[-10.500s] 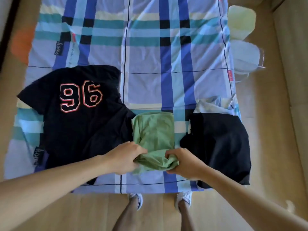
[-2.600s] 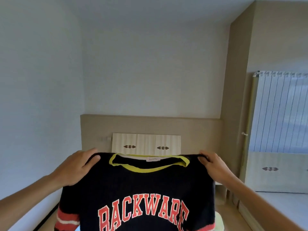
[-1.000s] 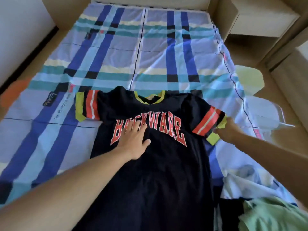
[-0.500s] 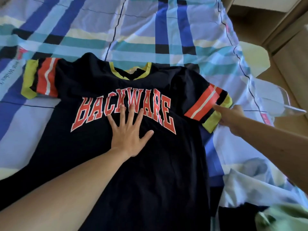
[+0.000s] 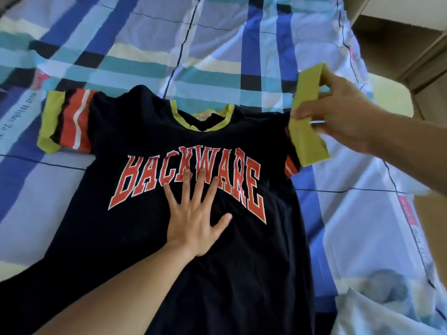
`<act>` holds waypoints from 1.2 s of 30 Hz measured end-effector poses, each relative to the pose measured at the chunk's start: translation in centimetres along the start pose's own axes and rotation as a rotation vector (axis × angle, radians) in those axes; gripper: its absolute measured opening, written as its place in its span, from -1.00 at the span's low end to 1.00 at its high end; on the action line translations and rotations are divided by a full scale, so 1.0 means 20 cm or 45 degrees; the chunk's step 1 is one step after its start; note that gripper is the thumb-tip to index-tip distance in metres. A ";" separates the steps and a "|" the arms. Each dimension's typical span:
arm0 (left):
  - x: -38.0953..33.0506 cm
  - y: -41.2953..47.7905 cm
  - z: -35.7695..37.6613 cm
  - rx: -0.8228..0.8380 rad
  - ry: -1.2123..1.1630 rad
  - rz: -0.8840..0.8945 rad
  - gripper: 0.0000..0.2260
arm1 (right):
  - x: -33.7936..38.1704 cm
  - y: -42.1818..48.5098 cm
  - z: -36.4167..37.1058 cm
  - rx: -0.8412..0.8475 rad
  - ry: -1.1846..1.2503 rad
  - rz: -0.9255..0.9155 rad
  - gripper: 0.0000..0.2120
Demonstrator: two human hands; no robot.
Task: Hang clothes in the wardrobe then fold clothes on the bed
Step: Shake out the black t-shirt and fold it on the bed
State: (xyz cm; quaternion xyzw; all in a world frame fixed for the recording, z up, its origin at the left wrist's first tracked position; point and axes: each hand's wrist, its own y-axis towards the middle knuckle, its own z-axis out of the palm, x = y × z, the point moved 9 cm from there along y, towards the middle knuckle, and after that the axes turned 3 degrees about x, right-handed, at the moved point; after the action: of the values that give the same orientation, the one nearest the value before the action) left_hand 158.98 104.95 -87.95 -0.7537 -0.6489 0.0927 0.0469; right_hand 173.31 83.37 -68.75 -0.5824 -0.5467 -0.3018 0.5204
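Note:
A black T-shirt [image 5: 135,238] with red "BACKWARE" lettering and a yellow-green collar lies face up on the bed [image 5: 217,44]. My left hand [image 5: 196,213] presses flat on its chest, fingers spread, fingertips on the letters. My right hand [image 5: 338,114] pinches the yellow-green cuff of the right sleeve [image 5: 307,117] and holds it lifted off the bed, above the shoulder. The left sleeve [image 5: 65,122], striped red, white and yellow-green, lies flat and spread out.
The bed's sheet is checked blue, teal and white. A crumpled pale garment [image 5: 387,303] lies at the lower right corner. Wooden floor [image 5: 430,213] and wooden furniture [image 5: 411,32] border the bed's right side, with a pale yellow-green object [image 5: 391,97] beside it.
My right hand has gripped the right sleeve's cuff and raised it from the bed, up and toward the collar. My left hand stays pressed on the chest. The view has moved closer.

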 end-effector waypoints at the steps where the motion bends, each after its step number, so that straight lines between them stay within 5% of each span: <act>1: -0.01 0.00 0.00 0.003 0.001 0.001 -0.21 | 0.03 0.00 0.12 0.094 -0.066 0.014 -0.62; 8: 0.00 -0.01 -0.03 0.007 -0.054 0.008 -0.22 | 0.03 0.46 0.42 -0.138 -0.709 -0.131 -0.88; 16: 0.01 0.00 -0.02 0.006 -0.161 0.010 -0.26 | -0.31 0.93 0.66 0.254 -1.335 0.009 -0.37; 21: 0.02 0.01 -0.01 0.011 -0.177 0.006 -0.22 | -0.22 1.08 0.63 0.246 -1.263 -0.025 -0.93; 25: 0.02 0.03 0.01 0.034 -0.174 -0.003 -0.14 | -0.06 1.24 0.39 -0.205 -1.192 -0.092 -0.85; 29: 0.02 0.04 0.01 -0.003 -0.160 0.004 -0.13 | -0.09 1.15 0.49 -0.214 -1.208 -0.188 -0.69; 33: 0.02 0.04 0.00 -0.014 -0.160 0.001 -0.13 | -0.13 0.59 0.62 -0.366 -0.951 -0.411 -0.61; 36: 0.02 0.03 -0.01 -0.029 -0.158 0.003 -0.14 | -0.41 0.14 0.69 -0.294 -1.008 -0.309 -0.55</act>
State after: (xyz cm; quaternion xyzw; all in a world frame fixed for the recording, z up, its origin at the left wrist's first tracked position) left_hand 159.64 105.22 -87.84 -0.7479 -0.6506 0.1319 -0.0023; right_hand 171.17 94.03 -80.92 -0.6392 -0.7315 -0.1733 0.1623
